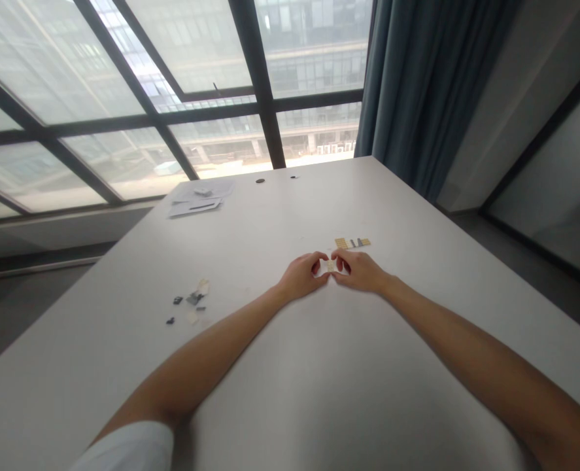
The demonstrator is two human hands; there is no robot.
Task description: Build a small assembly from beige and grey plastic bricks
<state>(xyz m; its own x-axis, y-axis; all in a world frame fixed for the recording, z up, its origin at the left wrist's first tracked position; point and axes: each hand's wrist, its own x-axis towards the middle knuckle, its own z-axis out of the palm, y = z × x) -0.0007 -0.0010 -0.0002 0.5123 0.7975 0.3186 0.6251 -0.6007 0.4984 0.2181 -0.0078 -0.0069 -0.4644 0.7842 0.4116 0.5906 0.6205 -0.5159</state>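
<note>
White counter (280, 392) fills the lower frame, and a pale sleeve (127, 448) shows at the bottom left edge. From there two bare forearms run up and inward to meet a little right of the frame's centre. The left hand (303, 275) and right hand (363, 270) are curled fingertip to fingertip and both pinch a small tan piece (329, 265). It sits exactly between them, so neither hand is nearer. It is held just above the counter or on it, I cannot tell which, and it is too small for its long axis to be read.

Just beyond the right hand lies a short strip of tan and dark pieces (352, 243), running left to right. Well apart, at centre left, lie scattered loose pieces (191, 302). Farther up are some papers (196, 199), then two dark dots (260, 180) near the far edge. Behind stand the windows (123, 98) and a blue-grey curtain (417, 85) at upper right.
</note>
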